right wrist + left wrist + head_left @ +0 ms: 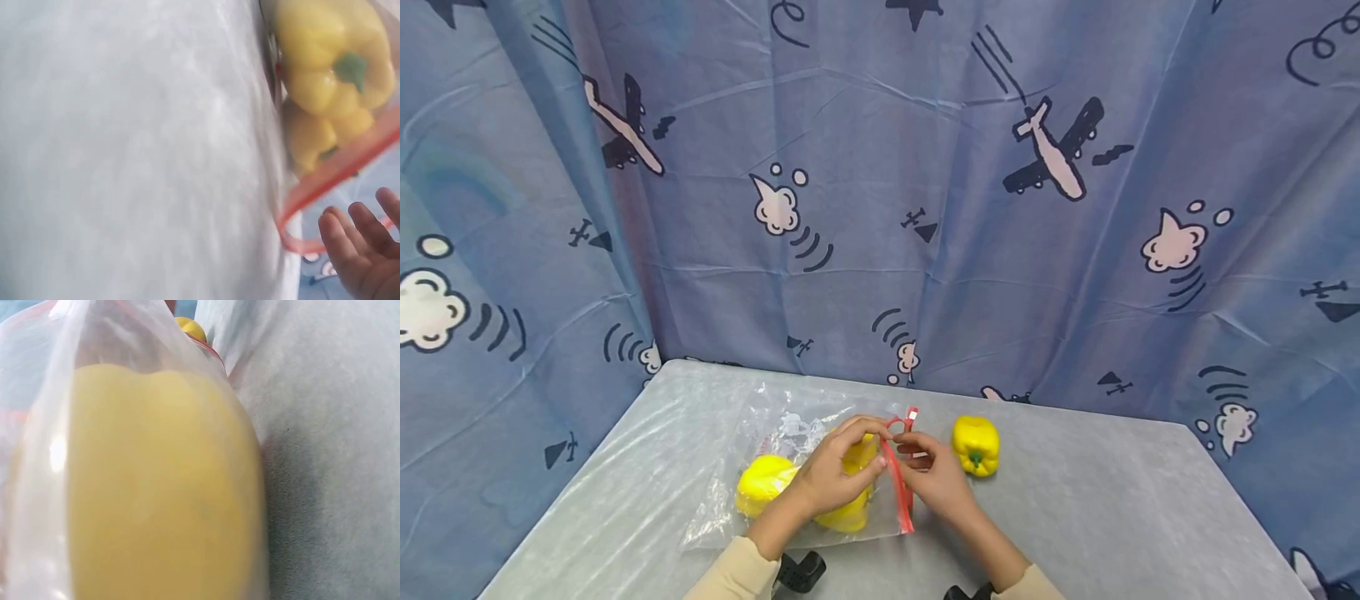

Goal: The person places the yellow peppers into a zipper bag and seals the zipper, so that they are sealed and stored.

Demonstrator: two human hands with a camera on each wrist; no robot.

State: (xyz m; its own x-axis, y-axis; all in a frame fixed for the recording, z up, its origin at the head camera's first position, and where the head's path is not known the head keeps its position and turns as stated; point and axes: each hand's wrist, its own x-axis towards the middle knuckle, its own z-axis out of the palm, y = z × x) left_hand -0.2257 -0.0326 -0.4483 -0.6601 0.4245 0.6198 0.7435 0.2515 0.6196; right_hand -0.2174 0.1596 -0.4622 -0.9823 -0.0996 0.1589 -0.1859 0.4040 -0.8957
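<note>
A clear zip bag [752,429] with a red zip edge [901,500] lies on the table, several yellow bell peppers [766,483] inside. My left hand [831,468] lies over the bag, pinching its mouth near the red edge between thumb and fingers. At the right of that mouth is my right hand [938,477], fingers loosely bent and apart; the right wrist view shows these fingers [340,240] beside the red edge, holding nothing visible. One pepper [162,487] fills the left wrist view behind the plastic. Another yellow bell pepper [976,446] sits outside the bag, just beyond my right hand.
The table [1097,500] has a pale grey cover. A blue curtain [850,208] printed with planes and clouds hangs behind it and along the sides. Dark wrist devices [801,572] sit under both forearms.
</note>
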